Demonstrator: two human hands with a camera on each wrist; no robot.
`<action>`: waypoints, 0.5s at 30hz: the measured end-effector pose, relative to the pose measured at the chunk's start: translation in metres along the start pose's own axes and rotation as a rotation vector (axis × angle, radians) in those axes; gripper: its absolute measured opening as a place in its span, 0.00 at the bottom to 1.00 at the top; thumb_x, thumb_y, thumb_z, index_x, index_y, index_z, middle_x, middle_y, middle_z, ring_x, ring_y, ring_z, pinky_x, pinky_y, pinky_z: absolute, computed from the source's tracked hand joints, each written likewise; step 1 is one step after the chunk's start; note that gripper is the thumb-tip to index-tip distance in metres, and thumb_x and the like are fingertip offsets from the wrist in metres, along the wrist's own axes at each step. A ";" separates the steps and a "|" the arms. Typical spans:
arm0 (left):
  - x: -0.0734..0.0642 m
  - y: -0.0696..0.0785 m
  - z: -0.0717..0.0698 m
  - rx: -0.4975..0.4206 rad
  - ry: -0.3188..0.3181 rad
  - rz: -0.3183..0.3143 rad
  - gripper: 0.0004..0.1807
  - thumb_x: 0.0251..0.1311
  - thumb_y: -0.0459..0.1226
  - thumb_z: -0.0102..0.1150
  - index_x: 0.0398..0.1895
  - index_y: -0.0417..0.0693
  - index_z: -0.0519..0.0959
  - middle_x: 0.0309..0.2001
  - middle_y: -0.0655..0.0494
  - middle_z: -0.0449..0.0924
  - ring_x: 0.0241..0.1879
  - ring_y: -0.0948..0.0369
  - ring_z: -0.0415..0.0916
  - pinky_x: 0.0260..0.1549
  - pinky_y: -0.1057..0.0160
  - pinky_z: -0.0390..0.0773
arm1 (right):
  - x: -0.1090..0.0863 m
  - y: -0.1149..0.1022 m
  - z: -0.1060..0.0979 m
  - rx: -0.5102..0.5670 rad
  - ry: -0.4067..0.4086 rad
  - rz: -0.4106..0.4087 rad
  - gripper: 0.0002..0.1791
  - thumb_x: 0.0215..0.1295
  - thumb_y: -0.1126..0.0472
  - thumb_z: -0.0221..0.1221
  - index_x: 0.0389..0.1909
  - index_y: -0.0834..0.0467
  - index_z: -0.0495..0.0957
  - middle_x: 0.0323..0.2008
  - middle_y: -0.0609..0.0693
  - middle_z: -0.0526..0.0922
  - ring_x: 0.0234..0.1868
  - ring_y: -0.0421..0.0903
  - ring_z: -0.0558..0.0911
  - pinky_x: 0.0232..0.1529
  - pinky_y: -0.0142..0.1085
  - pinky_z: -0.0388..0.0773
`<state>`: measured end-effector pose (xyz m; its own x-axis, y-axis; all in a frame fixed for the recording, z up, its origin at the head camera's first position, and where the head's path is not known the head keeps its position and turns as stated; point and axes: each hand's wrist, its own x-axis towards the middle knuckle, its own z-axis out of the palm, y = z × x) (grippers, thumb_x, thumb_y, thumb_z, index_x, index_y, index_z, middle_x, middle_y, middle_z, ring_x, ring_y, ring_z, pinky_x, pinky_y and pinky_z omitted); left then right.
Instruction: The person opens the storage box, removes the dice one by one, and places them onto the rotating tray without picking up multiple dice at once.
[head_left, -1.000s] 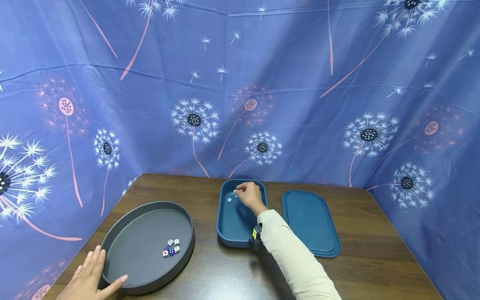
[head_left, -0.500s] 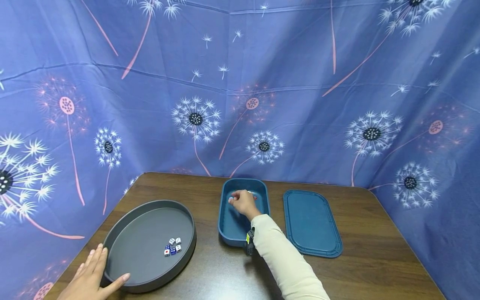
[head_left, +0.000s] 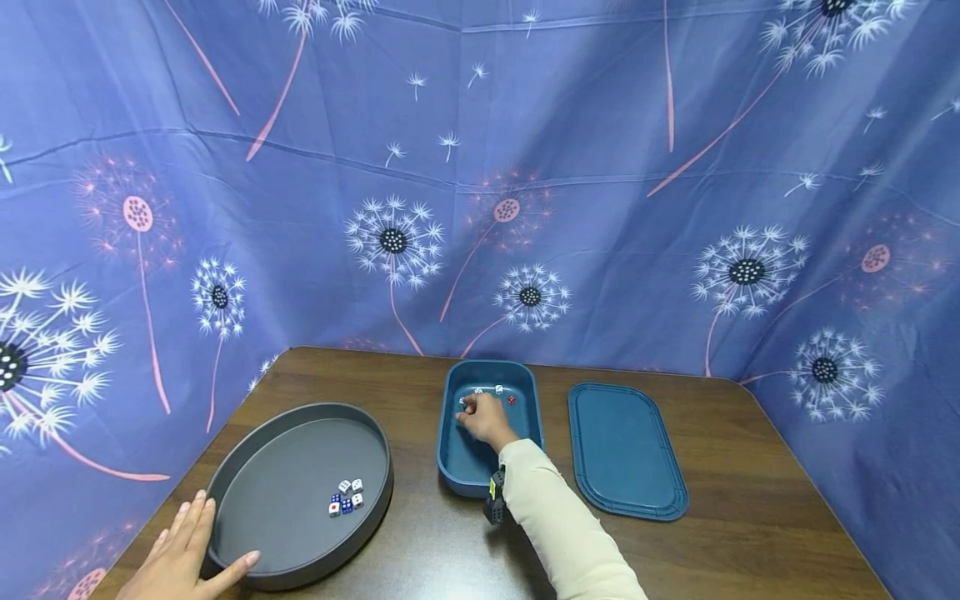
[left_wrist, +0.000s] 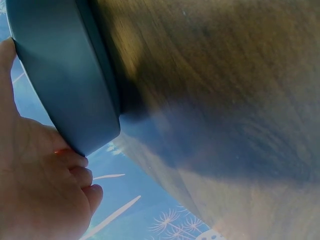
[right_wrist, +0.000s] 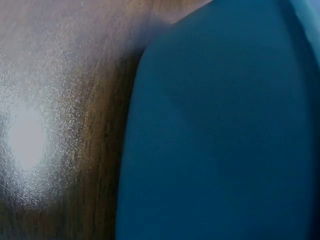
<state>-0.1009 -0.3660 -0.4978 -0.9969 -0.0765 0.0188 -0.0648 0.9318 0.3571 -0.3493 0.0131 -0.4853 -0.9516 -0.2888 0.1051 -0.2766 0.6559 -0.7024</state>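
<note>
My left hand [head_left: 174, 550], fingers spread, rests against the near-left rim of the round dark grey tray [head_left: 300, 442]. In the left wrist view, that hand [left_wrist: 45, 185] touches the tray's outer wall [left_wrist: 65, 70]. My right hand [head_left: 487, 419] is inside the blue box [head_left: 468, 467], fingers bent beside a white die [head_left: 462, 402]. Whether it pinches that die cannot be made out. Farther back in the box lie two more white dice [head_left: 498, 389] and a red die [head_left: 512, 400]. The right wrist view shows only the box's wall [right_wrist: 215, 125], no fingers.
Several white dice [head_left: 357, 484] and blue dice [head_left: 347, 506] sit together in the grey tray's right part. A flat blue lid [head_left: 626, 454] lies to the right of the box on the wooden table [head_left: 750, 500]. A patterned blue cloth [head_left: 600, 208] hangs behind and at both sides.
My right hand has shifted left and nearer inside the box, uncovering the red die and a white die at the back. The left hand stays on the tray.
</note>
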 end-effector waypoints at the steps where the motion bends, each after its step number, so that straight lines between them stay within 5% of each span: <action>1: 0.000 -0.001 0.001 0.003 0.002 0.002 0.59 0.61 0.61 0.53 0.67 0.16 0.42 0.68 0.18 0.37 0.69 0.28 0.26 0.60 0.27 0.29 | 0.000 0.001 0.000 -0.006 0.000 -0.003 0.18 0.59 0.65 0.65 0.48 0.69 0.80 0.27 0.48 0.79 0.29 0.40 0.73 0.33 0.33 0.74; 7: 0.000 -0.005 0.003 0.012 0.023 0.021 0.60 0.60 0.62 0.53 0.68 0.17 0.41 0.68 0.18 0.37 0.69 0.30 0.24 0.61 0.35 0.17 | 0.001 0.003 0.001 -0.020 -0.041 0.019 0.22 0.59 0.63 0.65 0.53 0.68 0.77 0.26 0.47 0.76 0.29 0.40 0.72 0.37 0.35 0.73; 15: 0.000 -0.005 0.005 0.009 0.019 0.020 0.59 0.60 0.61 0.53 0.68 0.17 0.41 0.68 0.18 0.36 0.69 0.30 0.24 0.61 0.34 0.18 | 0.001 0.003 0.002 -0.046 -0.113 0.031 0.30 0.59 0.63 0.65 0.62 0.68 0.70 0.26 0.46 0.73 0.29 0.42 0.71 0.39 0.37 0.72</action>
<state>-0.1006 -0.3687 -0.5042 -0.9969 -0.0648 0.0439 -0.0455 0.9363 0.3483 -0.3505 0.0139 -0.4886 -0.9393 -0.3431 0.0023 -0.2559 0.6959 -0.6710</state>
